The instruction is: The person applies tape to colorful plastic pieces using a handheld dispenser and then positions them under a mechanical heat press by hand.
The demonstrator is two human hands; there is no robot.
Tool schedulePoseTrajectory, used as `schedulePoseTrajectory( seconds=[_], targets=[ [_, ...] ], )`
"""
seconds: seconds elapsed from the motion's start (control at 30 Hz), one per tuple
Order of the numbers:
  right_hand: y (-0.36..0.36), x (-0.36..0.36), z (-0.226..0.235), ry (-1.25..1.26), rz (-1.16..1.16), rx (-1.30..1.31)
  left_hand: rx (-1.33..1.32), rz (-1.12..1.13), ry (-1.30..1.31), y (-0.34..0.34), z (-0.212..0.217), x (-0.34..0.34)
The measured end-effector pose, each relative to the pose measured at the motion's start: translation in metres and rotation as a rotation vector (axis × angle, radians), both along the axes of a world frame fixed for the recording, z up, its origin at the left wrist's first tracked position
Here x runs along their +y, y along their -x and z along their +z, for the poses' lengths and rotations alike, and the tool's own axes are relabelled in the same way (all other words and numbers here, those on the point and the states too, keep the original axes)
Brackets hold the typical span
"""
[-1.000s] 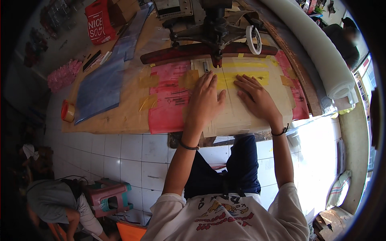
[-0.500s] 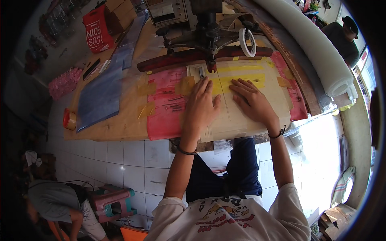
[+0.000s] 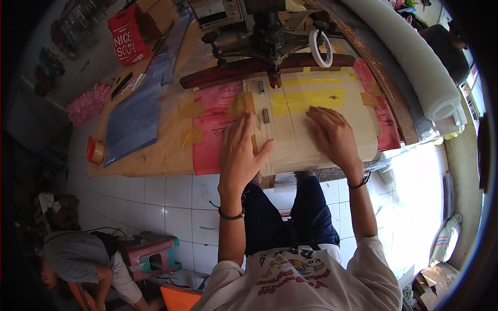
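My left hand [image 3: 239, 153] lies flat near the front edge of the work table, its fingers together and the thumb spread away. It rests where a red taped strip [image 3: 206, 150] meets a pale tan sheet [image 3: 311, 158]. My right hand [image 3: 336, 139] is flat on that sheet, fingers stretched out, just below a yellow tape band [image 3: 306, 101]. Neither hand grips anything. Two small grey metal pieces, an upper block [image 3: 261, 86] and a lower block [image 3: 266, 115], sit along the sheet's left side. Beyond my hands stands a press head with a curved dark-red bar [image 3: 223, 74].
A white tape ring [image 3: 320, 49] hangs on the press knob. Blue plastic film [image 3: 134, 124] and a tape roll [image 3: 95, 150] are at left, a red bag [image 3: 127, 36] behind. A big white foam roll [image 3: 410, 62] lies at right. A person [image 3: 83, 259] bends beside a stool [image 3: 150, 257].
My left hand has slid left and toward me, uncovering the lower metal block. My right hand has shifted slightly right and nearer. The view has shifted a little.
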State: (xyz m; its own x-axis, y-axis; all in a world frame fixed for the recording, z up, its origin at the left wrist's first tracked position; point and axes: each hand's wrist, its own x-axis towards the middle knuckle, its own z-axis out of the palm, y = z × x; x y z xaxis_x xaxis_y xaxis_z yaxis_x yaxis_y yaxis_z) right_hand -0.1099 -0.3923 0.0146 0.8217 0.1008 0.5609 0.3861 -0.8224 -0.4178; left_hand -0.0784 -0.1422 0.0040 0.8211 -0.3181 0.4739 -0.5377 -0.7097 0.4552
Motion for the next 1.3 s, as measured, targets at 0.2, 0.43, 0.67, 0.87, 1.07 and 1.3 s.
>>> schedulePoseTrajectory(
  seconds=[0.2, 0.43, 0.67, 0.87, 1.07, 1.3],
  targets=[
    [0.019, 0.007, -0.013, 0.089, -0.197, -0.134, -0.127, -0.020, -0.221, 0.003, -0.006, 0.009],
    [0.022, 0.008, -0.014, 0.077, -0.191, -0.120, -0.129, -0.016, -0.224, 0.008, -0.005, 0.008],
    [0.023, 0.007, -0.016, 0.068, -0.191, -0.123, -0.124, -0.020, -0.217, 0.010, -0.006, 0.007],
    [0.024, 0.006, -0.016, 0.069, -0.188, -0.124, -0.124, -0.026, -0.204, 0.011, -0.004, 0.006],
    [0.023, 0.008, -0.015, 0.068, -0.183, -0.128, -0.135, -0.029, -0.199, 0.009, -0.008, 0.008],
    [0.025, 0.008, -0.013, 0.085, -0.197, -0.099, -0.134, -0.066, -0.185, 0.012, -0.001, 0.007]
  ],
)
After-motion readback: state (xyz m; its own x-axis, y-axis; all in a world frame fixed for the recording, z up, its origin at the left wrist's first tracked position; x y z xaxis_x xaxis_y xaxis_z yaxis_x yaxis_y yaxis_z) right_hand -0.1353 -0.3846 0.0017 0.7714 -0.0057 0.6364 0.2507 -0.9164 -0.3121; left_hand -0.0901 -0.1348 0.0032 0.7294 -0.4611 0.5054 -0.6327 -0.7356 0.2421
